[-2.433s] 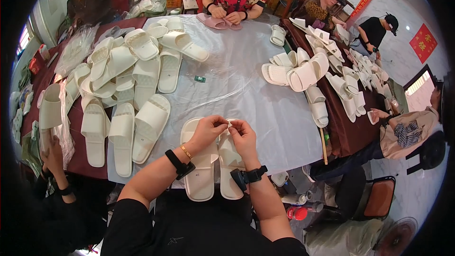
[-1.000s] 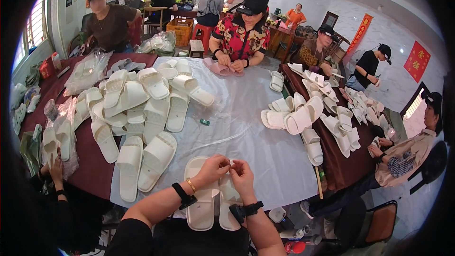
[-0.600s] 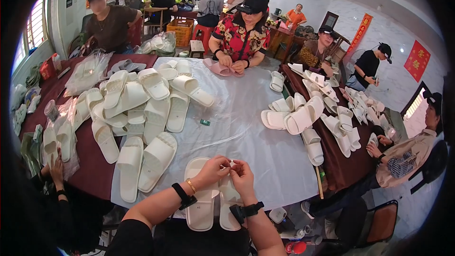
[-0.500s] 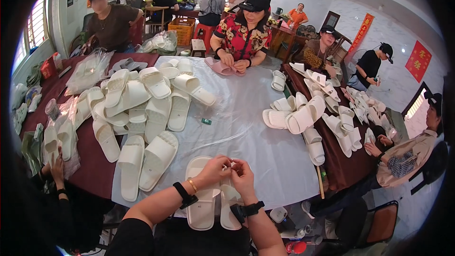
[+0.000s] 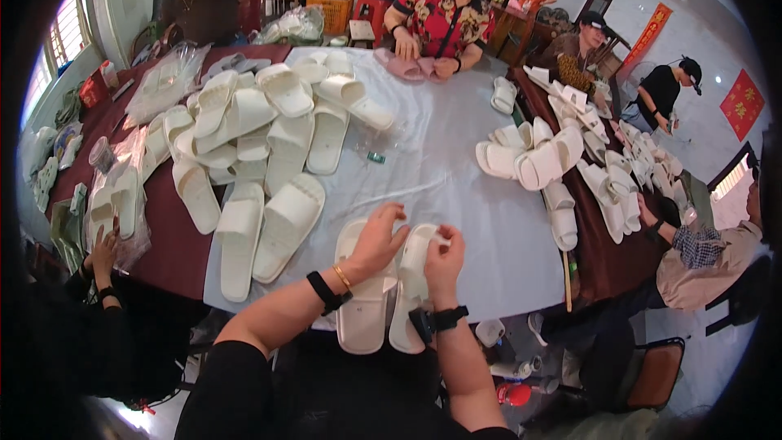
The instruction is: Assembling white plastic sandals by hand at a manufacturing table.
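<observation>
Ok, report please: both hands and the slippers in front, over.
Left hand and right hand raised together over white slipper pair, pinching something tiny; cannot tell what. More slippers piled left, not in the way.

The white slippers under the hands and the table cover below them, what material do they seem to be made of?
White slippers: probably moulded foam or soft plastic, matte; thick one-piece soles and straps, no seams visible. Table cover: likely thin plastic sheet or smooth cloth, pale, slightly shiny; it creases and hangs over the edge. Neither is certain.
</observation>
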The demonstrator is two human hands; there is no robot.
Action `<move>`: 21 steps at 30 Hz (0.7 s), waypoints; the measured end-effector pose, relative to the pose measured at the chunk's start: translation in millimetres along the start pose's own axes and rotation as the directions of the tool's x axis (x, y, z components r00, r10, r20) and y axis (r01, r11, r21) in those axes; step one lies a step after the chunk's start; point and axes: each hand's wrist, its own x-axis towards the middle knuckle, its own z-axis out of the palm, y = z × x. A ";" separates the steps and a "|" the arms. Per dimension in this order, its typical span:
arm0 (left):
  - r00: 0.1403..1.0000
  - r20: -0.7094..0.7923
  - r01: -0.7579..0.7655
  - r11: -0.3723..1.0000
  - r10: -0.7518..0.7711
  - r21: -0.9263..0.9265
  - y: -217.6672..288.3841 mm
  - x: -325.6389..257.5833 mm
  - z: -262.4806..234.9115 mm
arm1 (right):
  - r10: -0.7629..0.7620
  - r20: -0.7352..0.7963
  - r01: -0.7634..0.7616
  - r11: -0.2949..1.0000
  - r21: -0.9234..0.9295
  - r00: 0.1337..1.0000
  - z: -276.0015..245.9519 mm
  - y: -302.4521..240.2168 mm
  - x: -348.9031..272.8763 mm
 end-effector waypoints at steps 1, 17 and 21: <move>1.000 0.014 0.015 1.000 -0.014 -0.008 14.5 0.2 -8.8 | 0.019 -0.065 -0.011 0.992 0.126 0.998 -4.6 3.1 3.5; 0.831 0.454 0.163 0.921 -0.321 0.353 29.7 -57.7 -12.0 | 0.179 -0.070 -0.148 0.938 0.312 0.981 -54.4 63.3 -10.7; 0.843 0.419 0.167 0.904 -0.338 0.393 25.2 -48.7 -11.3 | 0.191 -0.046 -0.162 0.921 0.354 0.981 -54.3 59.6 -14.4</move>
